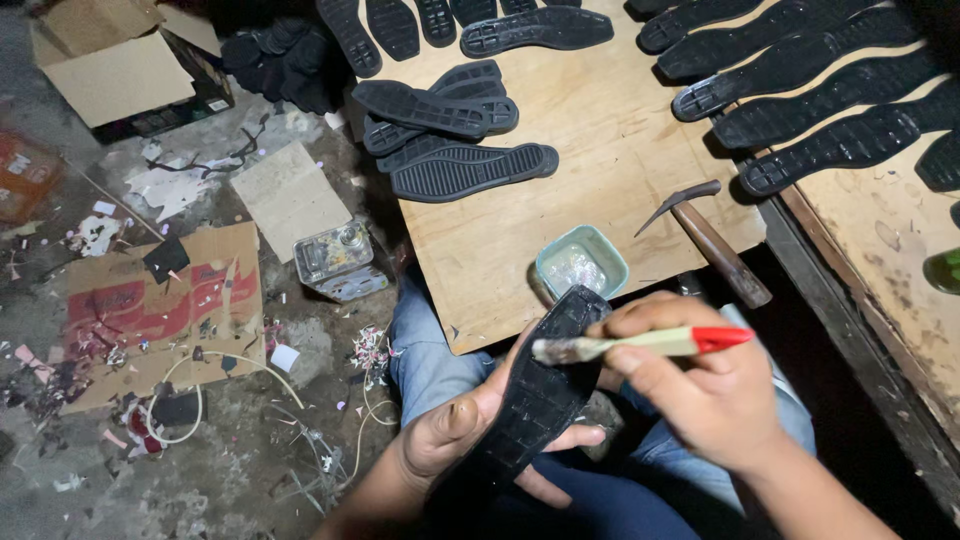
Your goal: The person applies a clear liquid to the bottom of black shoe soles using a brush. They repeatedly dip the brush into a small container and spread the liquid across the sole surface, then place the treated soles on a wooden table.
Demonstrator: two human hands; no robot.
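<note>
**Brush on a black sole, held over the lap**

Head view: the left hand point(455, 435) is closed around a black rubber shoe sole with a ridged tread point(545, 385), thumb on its left edge and fingers wrapped underneath. The sole is tilted, its tip just below a small pale-green dish of clear, glossy liquid point(582, 262). The right hand point(700, 390) grips a brush with a cream handle and red end point(640, 343); its pale bristles touch the sole's upper part. Both hands are above the person's blue-jeaned legs point(430, 360).

The dish stands near the front edge of a light plywood surface point(600, 150), with a wooden-handled hammer point(710, 240) lying just to its right. More black soles point(450, 130) are heaped and lined up farther back. On the dirty floor point(250, 470) to the left lie a dented metal can point(338, 262), flattened cardboard point(165, 310) and scattered scraps.
</note>
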